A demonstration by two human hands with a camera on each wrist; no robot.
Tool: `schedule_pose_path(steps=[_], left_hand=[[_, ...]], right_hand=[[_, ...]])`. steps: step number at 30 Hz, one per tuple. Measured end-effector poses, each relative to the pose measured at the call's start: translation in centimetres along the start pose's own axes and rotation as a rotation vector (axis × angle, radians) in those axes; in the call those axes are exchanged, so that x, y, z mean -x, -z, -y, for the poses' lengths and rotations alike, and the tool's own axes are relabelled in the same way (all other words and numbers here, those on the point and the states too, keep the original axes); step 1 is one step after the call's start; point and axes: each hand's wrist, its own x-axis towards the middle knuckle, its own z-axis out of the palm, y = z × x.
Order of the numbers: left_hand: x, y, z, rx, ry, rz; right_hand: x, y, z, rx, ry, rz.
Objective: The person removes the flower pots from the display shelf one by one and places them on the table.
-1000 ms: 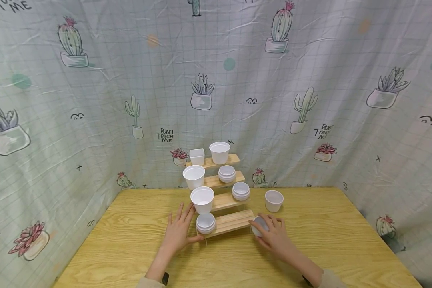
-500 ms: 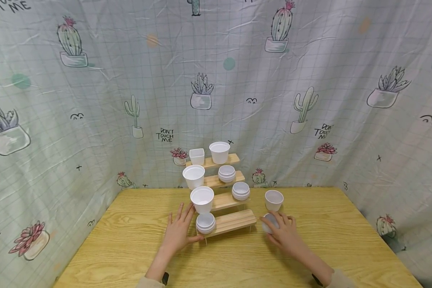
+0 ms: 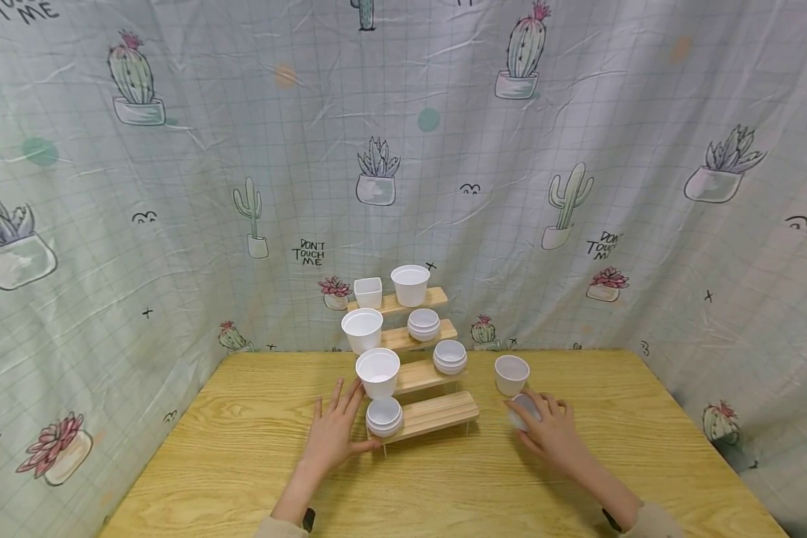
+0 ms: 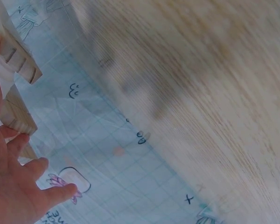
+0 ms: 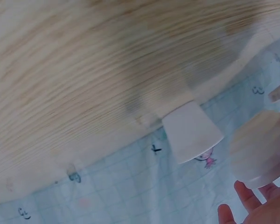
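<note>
A four-step wooden stand (image 3: 440,412) carries white pots on each step. My left hand (image 3: 332,433) touches the stand's left side with spread fingers, beside the round pot (image 3: 385,417) on the lowest step; the left wrist view shows the hand (image 4: 14,182) at the step ends (image 4: 21,116). To the right of the stand, my right hand (image 3: 554,437) grips a small white pot (image 3: 524,412). The right wrist view shows this pot (image 5: 259,149) between the fingers of the hand (image 5: 266,210). Just behind it a white tapered pot (image 3: 512,375) stands on the table.
The wooden table (image 3: 444,493) reaches back to a hanging curtain (image 3: 430,179) printed with cacti, which also closes off both sides. Higher steps hold a square pot (image 3: 368,293), large pots (image 3: 378,372) and round ringed pots (image 3: 450,357).
My right hand has moved right with the small pot, away from the lowest step's right end. My left hand has stayed at the stand.
</note>
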Motion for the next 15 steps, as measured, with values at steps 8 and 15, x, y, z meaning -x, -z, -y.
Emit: schedule_pose_path(steps=[8,15], left_hand=[[0.0,-0.1,0.1,-0.003,-0.001,0.002],[0.0,-0.1,0.1,-0.007,-0.001,0.000]], right_hand=[[0.5,0.3,-1.3,0.007,-0.010,-0.015],[0.9,0.5,-2.2,0.019,-0.021,-0.017]])
